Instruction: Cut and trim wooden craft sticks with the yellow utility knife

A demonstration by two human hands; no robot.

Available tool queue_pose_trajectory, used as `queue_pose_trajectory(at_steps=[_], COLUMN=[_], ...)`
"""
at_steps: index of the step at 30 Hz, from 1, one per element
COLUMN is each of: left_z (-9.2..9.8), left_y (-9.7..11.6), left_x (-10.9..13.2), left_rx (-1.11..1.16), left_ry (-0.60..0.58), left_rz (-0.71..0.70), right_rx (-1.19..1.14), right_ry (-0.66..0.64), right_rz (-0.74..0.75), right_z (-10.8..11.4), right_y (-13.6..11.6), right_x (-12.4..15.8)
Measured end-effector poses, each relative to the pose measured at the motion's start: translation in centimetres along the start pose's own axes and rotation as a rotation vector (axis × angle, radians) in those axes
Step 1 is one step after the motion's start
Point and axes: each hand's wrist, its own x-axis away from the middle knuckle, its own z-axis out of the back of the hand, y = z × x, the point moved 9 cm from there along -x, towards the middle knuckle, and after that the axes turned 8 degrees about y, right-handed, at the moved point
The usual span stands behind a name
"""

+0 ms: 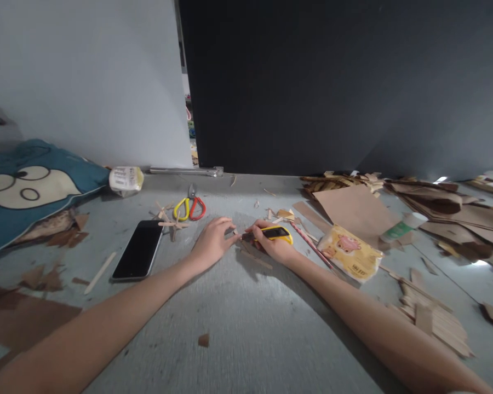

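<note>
My right hand is closed around a yellow and black utility knife, its blade end pointing left toward my other hand. My left hand rests on the grey table just left of the blade, thumb and fingers pinched around something too small to make out. A thin wooden strip lies below the knife, partly in shadow. Beyond my left hand lie scissors with one yellow and one red handle. Several craft sticks are piled beside them.
A black phone lies left of my left arm. On the right are a yellow tissue pack, brown cardboard, a green and white tube and stacked craft sticks. A blue cushion stands far left. Dark and white panels rise behind.
</note>
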Motion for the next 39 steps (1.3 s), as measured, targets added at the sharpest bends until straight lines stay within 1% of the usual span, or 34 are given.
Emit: queue_pose_trajectory(at_steps=[6,20,26,32,35,39], left_z=[0.1,-0.2,-0.3,-0.6,-0.6,-0.5], left_y=[0.1,-0.1,-0.1,0.2,0.2,0.1], left_x=[0.0,-0.1,-0.1,-0.2,-0.2,-0.3], left_rx=[0.010,0.018,-0.016,-0.045,-0.034,0.003], left_ry=[-0.005,-0.001,-0.021,-0.035,-0.028,-0.014], left_rz=[0.016,0.025,0.019,-0.051,-0.060,-0.032], right_rx=[0.002,-0.134,-0.281,-0.467,-0.497,-0.482], right_ry=[0.022,0.107,0.149,0.176,0.210,0.281], right_rz=[-0.058,-0.240,-0.305,-0.415,-0.414,-0.365], right_z=[-0.1,-0.1,-0.1,-0.5,-0.3,0.7], right_y=[0.1,2.1,2.3,3.3,3.5,3.4], right_x=[0.1,0.1,0.3,0.3,0.2,0.2])
